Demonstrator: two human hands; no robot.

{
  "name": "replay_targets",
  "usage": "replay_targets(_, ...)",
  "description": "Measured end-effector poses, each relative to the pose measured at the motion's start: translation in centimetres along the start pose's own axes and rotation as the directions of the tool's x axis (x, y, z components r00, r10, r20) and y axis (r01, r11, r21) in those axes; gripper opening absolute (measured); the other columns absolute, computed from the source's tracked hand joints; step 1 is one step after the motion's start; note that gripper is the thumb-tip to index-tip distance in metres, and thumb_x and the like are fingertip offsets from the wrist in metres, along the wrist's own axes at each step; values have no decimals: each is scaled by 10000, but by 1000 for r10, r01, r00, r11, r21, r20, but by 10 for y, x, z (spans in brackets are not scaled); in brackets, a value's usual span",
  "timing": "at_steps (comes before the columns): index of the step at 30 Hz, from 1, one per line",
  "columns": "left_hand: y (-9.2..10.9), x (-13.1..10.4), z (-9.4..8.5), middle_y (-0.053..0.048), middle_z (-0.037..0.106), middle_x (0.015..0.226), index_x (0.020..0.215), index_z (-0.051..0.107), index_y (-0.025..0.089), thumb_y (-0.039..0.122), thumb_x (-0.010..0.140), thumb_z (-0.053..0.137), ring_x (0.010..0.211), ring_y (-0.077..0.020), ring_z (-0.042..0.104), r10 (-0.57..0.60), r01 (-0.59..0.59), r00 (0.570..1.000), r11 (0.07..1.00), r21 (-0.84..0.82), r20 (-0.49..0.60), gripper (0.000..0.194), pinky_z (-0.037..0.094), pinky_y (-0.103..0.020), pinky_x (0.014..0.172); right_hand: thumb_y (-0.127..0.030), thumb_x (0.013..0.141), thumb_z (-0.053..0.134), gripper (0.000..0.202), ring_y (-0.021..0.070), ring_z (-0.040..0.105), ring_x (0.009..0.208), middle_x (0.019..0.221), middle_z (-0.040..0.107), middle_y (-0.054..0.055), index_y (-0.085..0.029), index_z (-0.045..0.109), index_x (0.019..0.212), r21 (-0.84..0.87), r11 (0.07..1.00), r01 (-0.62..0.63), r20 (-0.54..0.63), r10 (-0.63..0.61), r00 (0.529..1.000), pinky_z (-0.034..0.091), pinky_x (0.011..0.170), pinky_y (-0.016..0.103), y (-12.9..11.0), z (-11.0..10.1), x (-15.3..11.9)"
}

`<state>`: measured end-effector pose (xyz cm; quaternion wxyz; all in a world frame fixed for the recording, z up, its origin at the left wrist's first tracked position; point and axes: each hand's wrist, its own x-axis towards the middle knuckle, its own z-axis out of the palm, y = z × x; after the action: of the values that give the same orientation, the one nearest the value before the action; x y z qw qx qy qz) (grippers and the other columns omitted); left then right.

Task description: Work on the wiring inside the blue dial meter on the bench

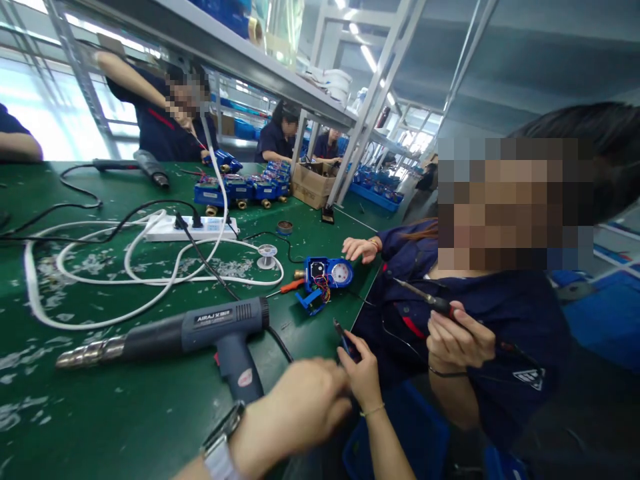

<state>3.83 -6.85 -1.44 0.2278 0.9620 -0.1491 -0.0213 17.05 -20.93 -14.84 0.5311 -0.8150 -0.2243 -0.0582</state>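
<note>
1. The small dark tool (pixel 342 335) sits at the near table (pixel 125 413) edge, pinched in our right hand (pixel 364 375).
2. Our left hand (pixel 300 405) is curled shut against the right; whether it grips anything, we cannot tell.
3. We should keep both hands braced together, clear of the heat gun (pixel 200 333) on the left.
4. Far off, a cardboard box (pixel 311 185) stands, contents unclear.

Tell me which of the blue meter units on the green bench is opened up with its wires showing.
The lone blue unit near the bench's edge, beside the orange-handled screwdriver: its coloured wires spill out. The others stand in a row farther back.
</note>
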Motion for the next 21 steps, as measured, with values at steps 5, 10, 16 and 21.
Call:
replay_targets(5, -66, 42, -41, -186, 578, 1219, 1195, 569, 111, 182, 867, 569, 1121, -328, 566, -289, 369, 925, 840, 397, -247, 336, 489, -439, 900, -465, 799, 600, 525, 275, 613, 1075, 1166, 653, 139, -107, 628, 1181, 322, 929, -184, -11, 198, 980, 484, 958, 410, -3, 11, -29)
replay_targets(10, -91, 70, -42, -160, 635, 1110, 1132, 601, 107, 202, 865, 606, 1054, -308, 604, -307, 376, 926, 784, 494, -219, 284, 493, -428, 875, -492, 758, 637, 547, 289, 629, 992, 1085, 681, 140, -106, 652, 1145, 462, 843, -277, 4, 310, 951, 523, 774, 359, -15, 7, -56)
replay_targets(16, -75, 75, -41, -113, 673, 992, 1017, 635, 101, 275, 928, 567, 978, -253, 639, -345, 383, 923, 782, 492, -170, 207, 498, -452, 885, -542, 748, 623, 579, 232, 615, 790, 962, 673, 132, -101, 613, 1123, 507, 791, -344, -3, 401, 916, 413, 499, 233, -17, -6, -68)
replay_targets(21, -32, 45, -14, -104, 622, 1132, 1164, 576, 132, 321, 936, 566, 1037, -248, 610, -298, 293, 953, 875, 385, -49, 296, 496, -483, 919, -519, 770, 570, 474, 207, 592, 728, 886, 640, 94, -138, 552, 1051, 514, 792, -330, -51, 412, 910, 403, 477, 222, -7, -3, -68)
